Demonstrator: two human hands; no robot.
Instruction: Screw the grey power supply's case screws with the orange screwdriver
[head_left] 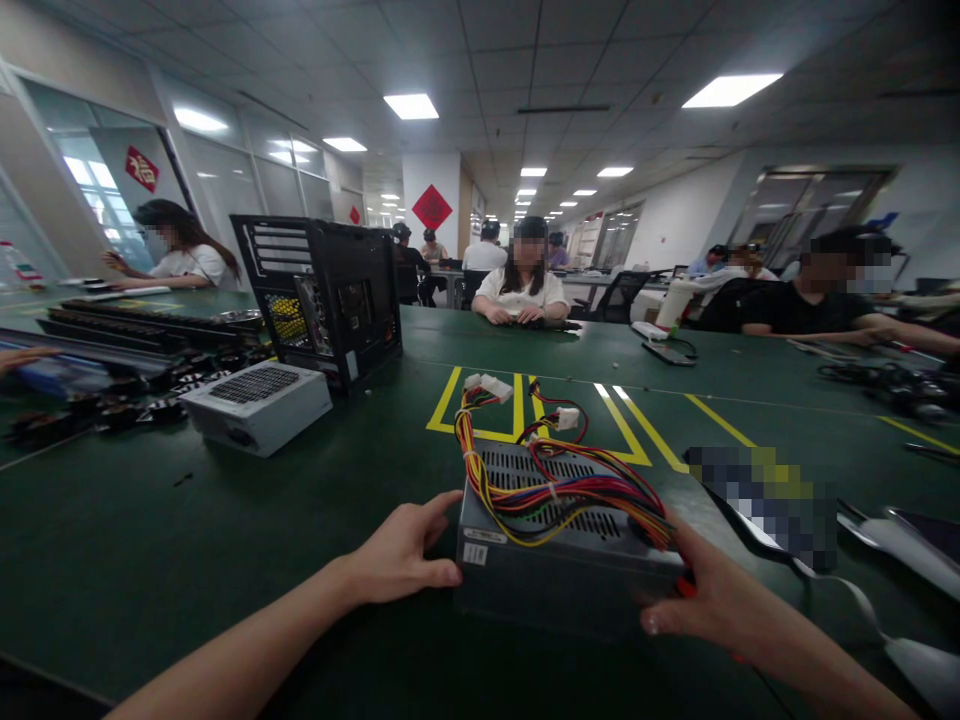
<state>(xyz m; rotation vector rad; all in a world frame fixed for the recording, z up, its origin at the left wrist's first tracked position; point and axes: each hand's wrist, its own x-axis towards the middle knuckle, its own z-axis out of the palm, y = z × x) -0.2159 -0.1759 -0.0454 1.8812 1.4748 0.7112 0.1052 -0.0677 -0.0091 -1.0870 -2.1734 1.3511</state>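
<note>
A grey computer power supply [555,580] with a slotted top lies on the green table before me. Its bundle of multicoloured cables [570,492] is folded across the top, and white connectors [491,386] stick out past the far edge. My left hand [405,552] grips the left end, thumb at the near corner and fingers along the side. On the right end is my right hand [705,585], its thumb at the front and its fingers partly hidden behind the casing. Something red shows beside that hand.
A second power supply [259,405] sits at the left, in front of a black computer case [322,300]. Dark parts [150,335] are piled farther left. Yellow tape [480,434] marks the table. A phone-like device [765,515] and white cable lie right; people sit around.
</note>
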